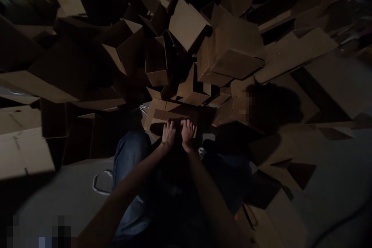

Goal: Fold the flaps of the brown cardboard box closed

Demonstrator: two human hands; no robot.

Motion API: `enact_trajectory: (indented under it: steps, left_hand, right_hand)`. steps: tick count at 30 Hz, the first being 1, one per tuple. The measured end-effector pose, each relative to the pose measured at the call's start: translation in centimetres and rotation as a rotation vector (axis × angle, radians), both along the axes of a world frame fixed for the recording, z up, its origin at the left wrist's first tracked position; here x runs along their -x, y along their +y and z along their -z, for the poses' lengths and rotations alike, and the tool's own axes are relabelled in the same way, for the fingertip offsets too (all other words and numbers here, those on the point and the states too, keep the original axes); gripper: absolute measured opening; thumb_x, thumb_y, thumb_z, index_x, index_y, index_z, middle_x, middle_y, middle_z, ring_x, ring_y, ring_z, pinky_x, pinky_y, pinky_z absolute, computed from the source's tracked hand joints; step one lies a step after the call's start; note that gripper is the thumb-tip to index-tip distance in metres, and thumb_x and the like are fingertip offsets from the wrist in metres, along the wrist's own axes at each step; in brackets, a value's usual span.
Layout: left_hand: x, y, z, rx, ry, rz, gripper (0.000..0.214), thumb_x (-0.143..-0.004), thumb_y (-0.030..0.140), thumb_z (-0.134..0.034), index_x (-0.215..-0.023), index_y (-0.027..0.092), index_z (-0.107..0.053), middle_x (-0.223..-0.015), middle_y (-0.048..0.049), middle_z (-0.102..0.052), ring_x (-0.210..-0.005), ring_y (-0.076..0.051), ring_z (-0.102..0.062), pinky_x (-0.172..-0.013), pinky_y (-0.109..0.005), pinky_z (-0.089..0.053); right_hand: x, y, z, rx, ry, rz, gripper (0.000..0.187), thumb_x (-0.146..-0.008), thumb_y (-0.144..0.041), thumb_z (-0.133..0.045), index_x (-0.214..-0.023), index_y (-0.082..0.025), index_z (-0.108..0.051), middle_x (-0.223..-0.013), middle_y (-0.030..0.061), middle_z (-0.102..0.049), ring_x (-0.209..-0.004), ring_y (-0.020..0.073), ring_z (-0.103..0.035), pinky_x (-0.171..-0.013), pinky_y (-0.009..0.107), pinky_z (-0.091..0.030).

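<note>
In dim light, my left hand (169,132) and my right hand (187,131) press side by side on the near edge of a low cardboard box (171,116) in front of my knees. Their fingers curl over a flap of that box. My blue-jeaned legs (130,162) show below the arms. The box sits at the foot of a big heap of folded-up cardboard boxes (229,54).
Cardboard boxes are piled on all sides, with flattened ones at the left (23,151) and more at the lower right (279,213). A white plastic strap loop (101,182) lies on the grey floor (66,193) by my left leg. Deep shadow falls at the right.
</note>
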State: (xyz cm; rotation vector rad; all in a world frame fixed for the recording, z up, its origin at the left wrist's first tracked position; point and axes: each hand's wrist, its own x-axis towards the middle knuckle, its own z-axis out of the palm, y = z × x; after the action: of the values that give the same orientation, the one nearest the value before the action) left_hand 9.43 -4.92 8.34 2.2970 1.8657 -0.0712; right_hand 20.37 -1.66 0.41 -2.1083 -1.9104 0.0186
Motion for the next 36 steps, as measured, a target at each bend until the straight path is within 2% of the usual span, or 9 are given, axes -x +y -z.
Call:
enact_trajectory:
  steps: [7, 12, 17, 22, 24, 27, 29, 36]
  left_hand:
    - [0.1, 0.1, 0.6, -0.058, -0.037, 0.013, 0.058, -0.094, 0.0, -0.03, -0.146, 0.004, -0.054, -0.148, -0.0225, -0.053, -0.148, -0.031, -0.038, -0.12, -0.047, -0.036]
    - [0.1, 0.1, 0.4, -0.058, -0.025, 0.024, 0.058, -0.093, 0.0, -0.031, -0.145, 0.009, -0.056, -0.143, -0.0202, -0.058, -0.144, -0.03, -0.044, -0.118, -0.048, -0.038]
    - [0.3, 0.2, 0.3, -0.033, -0.041, 0.034, 0.056, -0.095, 0.002, -0.032, -0.146, 0.007, -0.054, -0.14, -0.0213, -0.059, -0.139, -0.031, -0.048, -0.118, -0.048, -0.038]
    - [0.4, 0.2, 0.5, -0.034, -0.064, 0.027, 0.054, -0.095, 0.001, -0.033, -0.144, 0.004, -0.055, -0.141, -0.0223, -0.057, -0.139, -0.031, -0.047, -0.119, -0.047, -0.035]
    - [0.4, 0.2, 0.4, -0.034, -0.062, 0.025, 0.054, -0.095, 0.001, -0.033, -0.144, 0.005, -0.056, -0.142, -0.0215, -0.057, -0.139, -0.031, -0.048, -0.119, -0.047, -0.036]
    - [0.3, 0.2, 0.3, -0.03, -0.062, 0.037, 0.057, -0.095, 0.001, -0.033, -0.148, 0.008, -0.053, -0.143, -0.0209, -0.057, -0.138, -0.031, -0.049, -0.118, -0.049, -0.037]
    - [0.3, 0.2, 0.3, -0.024, -0.067, 0.036, 0.057, -0.096, 0.003, -0.034, -0.149, 0.01, -0.051, -0.145, -0.0209, -0.056, -0.14, -0.031, -0.048, -0.118, -0.049, -0.037]
    - [0.1, 0.3, 0.6, 0.002, -0.09, -0.001, 0.057, -0.096, 0.004, -0.032, -0.152, 0.007, -0.046, -0.156, -0.0205, -0.046, -0.15, -0.029, -0.035, -0.121, -0.048, -0.032]
  right_hand:
    - [0.3, 0.2, 0.0, -0.044, -0.007, 0.009, 0.028, -0.103, -0.021, -0.042, -0.095, -0.019, -0.069, -0.1, 0.0101, -0.069, -0.092, 0.0235, -0.056, -0.085, 0.035, -0.036]
    - [0.5, 0.2, 0.2, -0.03, -0.016, 0.051, 0.032, -0.105, -0.024, -0.037, -0.101, -0.018, -0.069, -0.105, 0.0129, -0.068, -0.096, 0.0252, -0.057, -0.085, 0.036, -0.037]
    - [0.5, 0.2, 0.6, -0.022, 0.009, 0.057, 0.039, -0.106, -0.025, -0.032, -0.114, -0.018, -0.069, -0.112, 0.0148, -0.068, -0.1, 0.0265, -0.058, -0.088, 0.038, -0.04]
    - [0.2, 0.1, 1.1, -0.033, 0.061, -0.016, 0.046, -0.106, -0.023, -0.029, -0.143, -0.022, -0.056, -0.14, 0.0114, -0.061, -0.117, 0.0244, -0.057, -0.102, 0.04, -0.039]
    - [0.1, 0.1, 1.3, -0.049, 0.063, -0.05, 0.05, -0.107, -0.024, -0.026, -0.152, -0.021, -0.048, -0.151, 0.009, -0.054, -0.129, 0.0228, -0.053, -0.111, 0.041, -0.035]
    - [0.1, 0.2, 1.5, -0.067, 0.046, -0.085, 0.053, -0.108, -0.028, -0.021, -0.158, -0.019, -0.036, -0.161, 0.0052, -0.041, -0.148, 0.0205, -0.035, -0.122, 0.045, -0.026]
    - [0.1, 0.2, 1.6, -0.066, 0.034, -0.089, 0.054, -0.108, -0.03, -0.018, -0.159, -0.02, -0.032, -0.164, 0.003, -0.034, -0.154, 0.0202, -0.026, -0.125, 0.048, -0.021]
    - [0.1, 0.5, 2.3, -0.031, 0.014, -0.086, 0.052, -0.108, -0.03, -0.02, -0.159, -0.02, -0.029, -0.165, 0.0031, -0.03, -0.155, 0.0213, -0.024, -0.126, 0.053, -0.02]
